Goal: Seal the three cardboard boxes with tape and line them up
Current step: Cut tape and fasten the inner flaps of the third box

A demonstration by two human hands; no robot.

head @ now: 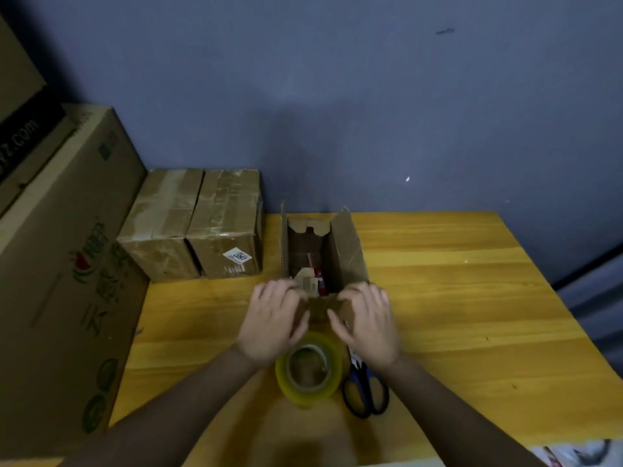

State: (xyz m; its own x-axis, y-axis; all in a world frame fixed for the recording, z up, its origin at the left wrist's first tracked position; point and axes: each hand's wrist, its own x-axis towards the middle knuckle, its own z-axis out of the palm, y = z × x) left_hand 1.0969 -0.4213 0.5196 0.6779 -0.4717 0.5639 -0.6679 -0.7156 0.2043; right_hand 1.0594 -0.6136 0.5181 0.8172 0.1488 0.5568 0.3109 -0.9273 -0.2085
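Yellow table (438,298), box label (237,257) "097"

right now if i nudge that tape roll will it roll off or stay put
The tape roll seems to lie flat on its side on the table, so it would probably slide rather than roll. It looks thick and fairly full, so likely stiff and somewhat heavy.

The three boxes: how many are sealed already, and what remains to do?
Done: two taped boxes stand side by side against the wall. In hand: the third box is open, flaps up; the left hand and the right hand fold its near flap. Left: close it, tape it with the tape roll, perhaps cut with the scissors, and line it up.
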